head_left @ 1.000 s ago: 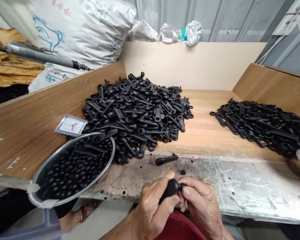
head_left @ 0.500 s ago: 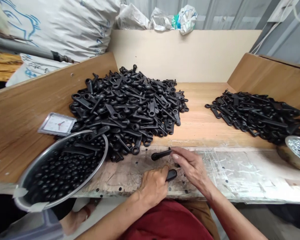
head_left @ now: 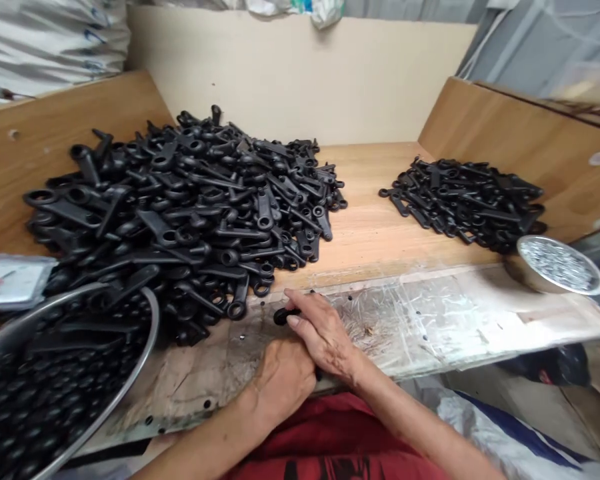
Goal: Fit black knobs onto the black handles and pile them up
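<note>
My right hand (head_left: 325, 337) lies on the plastic-covered front strip of the bench (head_left: 430, 327), fingers closed over a single black lever part (head_left: 281, 315); only the part's ring end shows past my fingertips. My left hand (head_left: 283, 381) is curled in a fist at the bench's front edge, just behind and partly under the right hand. It keeps the black handle it held a moment ago, now almost wholly hidden. A large heap of the same black lever parts (head_left: 195, 207) starts right beyond my fingers.
A smaller pile of black parts (head_left: 465, 200) lies at the right. A steel bowl (head_left: 147, 320) full of black balls sits at the left, with a small clock (head_left: 10, 280) behind it. A small metal dish (head_left: 560, 267) of silvery bits stands far right. Wooden walls enclose the bench.
My hands rose from my lap to the bench. The right hand reached to the loose lever part and closed on it. My view swung right and down.
</note>
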The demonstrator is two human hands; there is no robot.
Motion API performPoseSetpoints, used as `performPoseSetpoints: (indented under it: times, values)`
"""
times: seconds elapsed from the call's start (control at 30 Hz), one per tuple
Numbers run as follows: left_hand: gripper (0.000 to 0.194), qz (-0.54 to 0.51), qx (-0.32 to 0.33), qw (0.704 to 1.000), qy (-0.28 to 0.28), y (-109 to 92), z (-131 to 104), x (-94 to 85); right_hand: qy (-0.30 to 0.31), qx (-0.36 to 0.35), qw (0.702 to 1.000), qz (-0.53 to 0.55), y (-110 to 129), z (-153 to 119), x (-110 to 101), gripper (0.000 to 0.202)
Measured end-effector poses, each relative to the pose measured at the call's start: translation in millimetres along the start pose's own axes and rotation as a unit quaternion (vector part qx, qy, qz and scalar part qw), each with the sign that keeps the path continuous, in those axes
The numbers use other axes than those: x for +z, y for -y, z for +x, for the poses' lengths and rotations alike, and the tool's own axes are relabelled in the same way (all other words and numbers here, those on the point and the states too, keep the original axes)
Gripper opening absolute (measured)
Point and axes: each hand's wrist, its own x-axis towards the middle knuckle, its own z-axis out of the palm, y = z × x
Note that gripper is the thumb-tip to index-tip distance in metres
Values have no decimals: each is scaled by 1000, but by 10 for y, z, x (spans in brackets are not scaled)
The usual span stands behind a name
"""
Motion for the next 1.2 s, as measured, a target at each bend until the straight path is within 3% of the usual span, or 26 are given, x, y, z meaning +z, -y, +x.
performPoseSetpoints:
  times: [0.13,0.23,0.33,0.43,0.53,0.6,0.67,0.83,0.93,1.0,1.03,1.1,1.2]
  values:
    - [27,-27,-20,999,-31,55,-13,-48,-47,-58,995,-71,63,-88,11,28]
    - [28,-70,-57,994,-68,122,-67,-59,41,-98,986,-129,133,-185,-98,21]
    - [25,-225,-49,968,-98,144,-122,-61,146,-95,976,-131,207,-281,-289,19]
    - [25,-341,-33,933,-109,139,-148,-89,166,-78,981,-65,193,-327,-511,23]
    - [46,-308,-42,927,-208,207,-130,-123,83,-21,996,-20,-11,-276,-842,23]
    - [48,-236,-32,929,-282,296,-87,-118,-27,69,996,-57,-243,-166,-1184,22]
    - [44,-156,-17,933,-324,385,-24,-82,-151,146,968,-136,-491,13,-1625,24]
    - [41,3,-23,951,-309,445,121,18,-308,177,906,-231,-844,560,-2759,34]
    - [40,34,-60,963,-259,395,158,8,-363,195,840,-353,-840,702,-3100,45]
    - [40,23,-74,970,-231,359,170,-22,-375,184,816,-399,-794,661,-3112,48]
    - [40,2,-76,972,-224,343,177,-41,-372,172,820,-399,-764,608,-3060,46]
    - [38,-59,-72,971,-221,312,199,-79,-340,154,852,-367,-700,458,-2867,39]
    - [24,-148,-64,962,-221,274,245,-130,-232,151,914,-295,-600,204,-2452,26]
